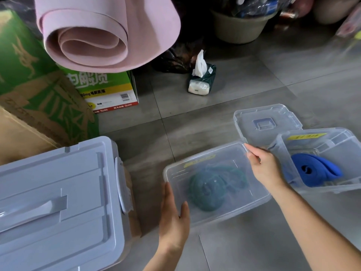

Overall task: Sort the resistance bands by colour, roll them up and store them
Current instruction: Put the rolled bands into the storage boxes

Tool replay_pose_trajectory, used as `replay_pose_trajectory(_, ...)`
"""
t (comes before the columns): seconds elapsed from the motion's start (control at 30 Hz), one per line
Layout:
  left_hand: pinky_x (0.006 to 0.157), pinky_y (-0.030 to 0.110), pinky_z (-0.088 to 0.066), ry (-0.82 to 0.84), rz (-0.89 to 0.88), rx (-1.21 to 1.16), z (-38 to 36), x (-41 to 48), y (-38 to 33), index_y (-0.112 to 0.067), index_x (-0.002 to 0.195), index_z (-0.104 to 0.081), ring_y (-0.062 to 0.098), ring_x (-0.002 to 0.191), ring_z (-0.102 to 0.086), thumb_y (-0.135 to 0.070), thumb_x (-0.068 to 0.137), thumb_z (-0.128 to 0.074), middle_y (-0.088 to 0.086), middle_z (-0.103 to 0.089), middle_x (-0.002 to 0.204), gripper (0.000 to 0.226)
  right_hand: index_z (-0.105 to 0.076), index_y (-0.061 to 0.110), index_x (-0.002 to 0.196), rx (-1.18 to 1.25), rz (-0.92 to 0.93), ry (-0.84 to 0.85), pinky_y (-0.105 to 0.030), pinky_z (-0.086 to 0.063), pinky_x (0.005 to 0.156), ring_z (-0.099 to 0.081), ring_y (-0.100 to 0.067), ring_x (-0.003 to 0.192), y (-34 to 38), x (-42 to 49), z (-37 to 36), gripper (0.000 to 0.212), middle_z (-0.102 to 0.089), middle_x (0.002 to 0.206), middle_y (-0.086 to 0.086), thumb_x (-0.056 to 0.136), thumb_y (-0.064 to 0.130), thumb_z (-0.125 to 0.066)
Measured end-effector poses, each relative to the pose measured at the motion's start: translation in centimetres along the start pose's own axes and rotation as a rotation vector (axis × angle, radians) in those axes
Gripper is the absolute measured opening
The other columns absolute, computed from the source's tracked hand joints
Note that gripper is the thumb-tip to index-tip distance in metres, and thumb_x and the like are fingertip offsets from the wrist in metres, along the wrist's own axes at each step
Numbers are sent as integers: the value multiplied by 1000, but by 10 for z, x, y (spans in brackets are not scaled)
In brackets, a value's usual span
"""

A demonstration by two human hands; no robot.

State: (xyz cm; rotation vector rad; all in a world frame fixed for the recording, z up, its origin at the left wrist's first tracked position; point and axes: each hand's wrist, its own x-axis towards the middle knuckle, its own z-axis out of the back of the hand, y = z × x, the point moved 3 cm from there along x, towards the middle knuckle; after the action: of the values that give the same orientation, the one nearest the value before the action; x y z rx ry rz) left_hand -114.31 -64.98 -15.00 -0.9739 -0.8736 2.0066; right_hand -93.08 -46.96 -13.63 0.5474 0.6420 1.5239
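Clear box [175,179] with green band [207,190], lengthwise left-right

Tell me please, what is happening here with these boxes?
A person holds a clear box with a rolled green band inside; its lid seems to be on. The left hand lies flat against the near left side, and the right hand grips the far right corner. Beside it, a second box stands open with a rolled blue band in it, a loose lid behind.
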Motion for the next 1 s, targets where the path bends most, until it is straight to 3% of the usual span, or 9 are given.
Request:
replay_pose_trajectory(0.13,108,14,-10,3,-17,56,1,3,8,-26,149,-7,5,142,-13,-20,96,-46,-17,-10,153,65,-60,20,125,62,-68,70,-20,-33,95,-53,-24,115,-8,-6,-3,33,-58,123,-5,94,13,-52)
replay_pose_trajectory(0.2,106,18,-22,-45,7,-8,2,6,11,-27,149,-15,7,138,-29,-22,96,-46,-17,-25,148,61,-53,25,132,78,-159,118,-28,-38,97,-53,-23,117,-10,-8,-8,36,-58,127,-1,97,21,-47)
replay_pose_trajectory(0.27,94,23,-38,-148,121,-112,5,13,14,-22,145,-28,14,118,-52,-26,94,-51,-8,-49,136,56,-50,20,132,6,-248,107,-37,-42,96,-53,-29,115,-11,-5,-9,37,-58,124,-5,96,28,-46)
replay_pose_trajectory(0.37,70,26,-46,-202,182,-79,10,27,5,-14,121,-54,18,89,-61,-40,91,-52,5,-65,102,40,-56,12,96,-49,-339,93,-40,-45,85,-57,-34,100,-11,1,-9,29,-62,99,-9,93,39,-45)
replay_pose_trajectory(0.43,57,25,-39,-246,205,-105,10,40,-2,-11,98,-57,16,73,-57,-45,91,-49,3,-61,81,36,-57,10,90,-33,-363,124,-39,-43,84,-57,-35,102,-7,7,-9,41,-62,99,-12,93,48,-41)
replay_pose_trajectory(0.5,58,28,-35,-307,269,-138,9,56,-5,-9,89,-55,20,69,-54,-50,91,-47,2,-56,73,42,-63,11,104,-46,-399,165,-38,-40,90,-53,-35,112,-3,15,-11,58,-61,113,-14,91,59,-33)
replay_pose_trajectory(0.6,63,30,-39,-292,324,-70,5,77,0,-8,84,-59,24,70,-56,-62,89,-36,7,-58,74,59,-54,15,130,-5,-492,180,-36,-35,101,-43,-32,127,-4,23,-15,71,-50,137,-12,87,68,-33)
replay_pose_trajectory(0.8,62,31,-40,-298,246,-126,6,88,2,-17,64,-53,23,67,-53,-53,92,-42,3,-55,66,46,-62,17,117,139,-552,136,-26,-37,81,-56,-26,106,-14,28,-22,59,-62,121,-4,83,64,-51)
replay_pose_trajectory(1.0,67,36,-44,-332,219,-85,9,79,-7,-16,67,-53,24,68,-54,-53,92,-40,3,-54,66,47,-63,9,90,-3,-420,201,-28,-34,74,-51,-28,88,5,16,-11,58,-62,98,-14,93,59,-34)
